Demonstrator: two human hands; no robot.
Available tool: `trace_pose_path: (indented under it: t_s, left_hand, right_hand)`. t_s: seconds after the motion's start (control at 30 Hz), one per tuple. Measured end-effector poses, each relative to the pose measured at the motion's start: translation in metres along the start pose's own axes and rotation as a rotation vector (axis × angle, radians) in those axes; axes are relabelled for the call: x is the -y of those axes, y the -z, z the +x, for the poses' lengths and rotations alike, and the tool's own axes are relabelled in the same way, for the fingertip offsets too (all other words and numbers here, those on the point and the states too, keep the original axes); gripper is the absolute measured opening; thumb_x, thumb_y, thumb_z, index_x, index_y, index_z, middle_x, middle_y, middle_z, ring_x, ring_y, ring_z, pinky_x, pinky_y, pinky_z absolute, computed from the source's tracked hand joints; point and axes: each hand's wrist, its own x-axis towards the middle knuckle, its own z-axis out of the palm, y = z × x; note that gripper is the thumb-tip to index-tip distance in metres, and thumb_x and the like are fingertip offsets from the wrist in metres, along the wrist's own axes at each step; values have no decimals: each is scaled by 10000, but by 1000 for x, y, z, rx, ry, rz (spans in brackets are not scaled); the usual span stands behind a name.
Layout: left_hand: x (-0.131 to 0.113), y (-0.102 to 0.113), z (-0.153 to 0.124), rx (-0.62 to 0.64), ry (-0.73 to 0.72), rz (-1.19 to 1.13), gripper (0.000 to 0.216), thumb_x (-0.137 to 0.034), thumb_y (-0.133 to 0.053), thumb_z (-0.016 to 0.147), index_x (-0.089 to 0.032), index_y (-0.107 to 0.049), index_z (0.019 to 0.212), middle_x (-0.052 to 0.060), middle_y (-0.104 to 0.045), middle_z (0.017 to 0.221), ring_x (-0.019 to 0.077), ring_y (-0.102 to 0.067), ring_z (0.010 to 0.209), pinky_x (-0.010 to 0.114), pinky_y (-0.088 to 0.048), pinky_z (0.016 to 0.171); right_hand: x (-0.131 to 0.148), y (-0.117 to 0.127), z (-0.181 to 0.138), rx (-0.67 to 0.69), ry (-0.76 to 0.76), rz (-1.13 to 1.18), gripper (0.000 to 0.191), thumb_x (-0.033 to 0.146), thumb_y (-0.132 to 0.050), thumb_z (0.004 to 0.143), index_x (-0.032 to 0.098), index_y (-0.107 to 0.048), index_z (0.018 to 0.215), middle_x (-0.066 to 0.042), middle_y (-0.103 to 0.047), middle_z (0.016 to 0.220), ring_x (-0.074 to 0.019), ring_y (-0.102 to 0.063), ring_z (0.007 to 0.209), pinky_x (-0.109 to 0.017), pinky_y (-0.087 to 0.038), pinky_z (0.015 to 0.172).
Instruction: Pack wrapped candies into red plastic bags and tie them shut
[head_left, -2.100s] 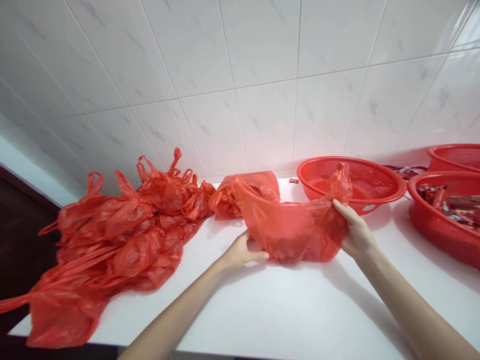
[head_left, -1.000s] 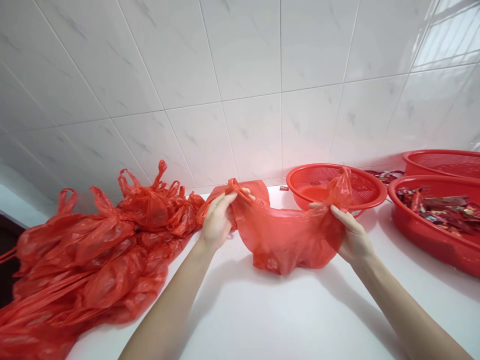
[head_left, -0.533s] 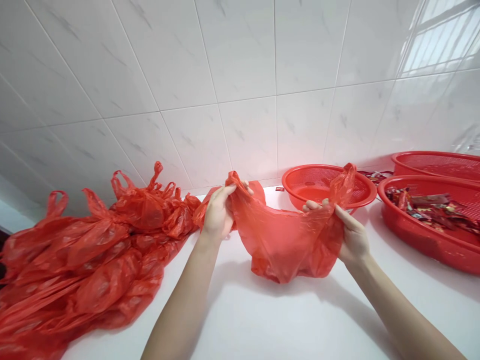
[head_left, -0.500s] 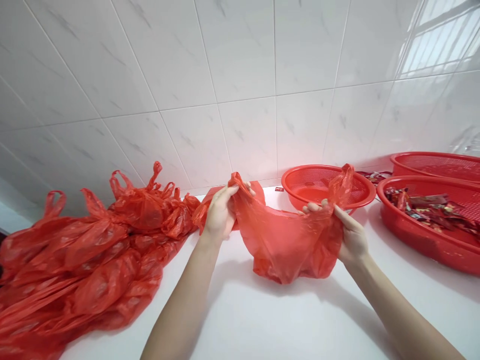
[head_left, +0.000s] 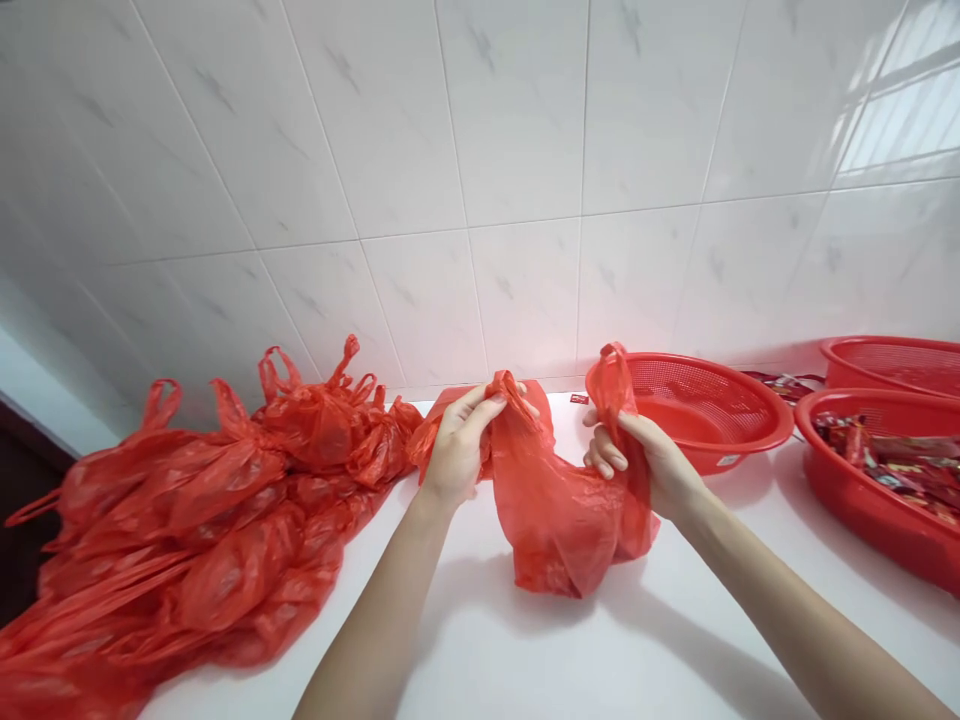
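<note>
- The red plastic bag is in the middle, over the white table. I cannot tell if its bottom touches the table.
- This bag has its two handles up and apart. I see no knot in it, so it looks not tied yet.
- I cannot see what is inside it, if anything.
- On the left is a big heap of red bags. Many look puffed and pinched at the top, so those seem done.
- More red bags lie at the back, partly behind the left hand. They look flatter, so they may not be used yet.
- Shiny packets sit in the near red basket on the right, so some are left there.
- The left hand is pinched closed, thumb against fingers, on the bag's left handle.
- The right hand is curled around the right handle, thumb on one side and fingertips on the other.
- Just behind the right hand is a red colander.
</note>
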Motion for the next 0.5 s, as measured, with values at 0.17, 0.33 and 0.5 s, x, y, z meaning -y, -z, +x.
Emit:
trace_pose_path:
  t_s: [0.17, 0.33, 0.5]
  left_hand:
    - [-6, 9, -1, 19, -105, 97, 208, -341, -670, 837, -178, -782, 898, 76, -779, 994, 263, -697, 1012, 343, -531, 877]
    - [-9, 8, -2, 57, -94, 74, 161, -302, -686, 813, -182, -782, 863, 77, -778, 1016, 273, -690, 1052, 374, -506, 955]
    - [-9, 2, -3, 87, -1, -47, 157, -294, -708, 776, -167, -767, 848, 77, -781, 873, 282, -723, 979, 389, -536, 915]
  right_hand:
    - [-2, -23, 16, -30, -4, -98, 364, 510, -732, 812, 157, -648, 777, 67, -435, 466, -96, -491, 466, -242, -441, 578]
    - [-16, -30, 17, -51, 7, -228, 424, 555, -723, 808, 161, -593, 723, 63, -444, 460, -99, -481, 469, -236, -394, 535]
    - [-23, -33, 12, -53, 32, -408, 458, 576, -654, 864, 185, -501, 680, 53, -471, 478, -104, -475, 489, -247, -370, 546]
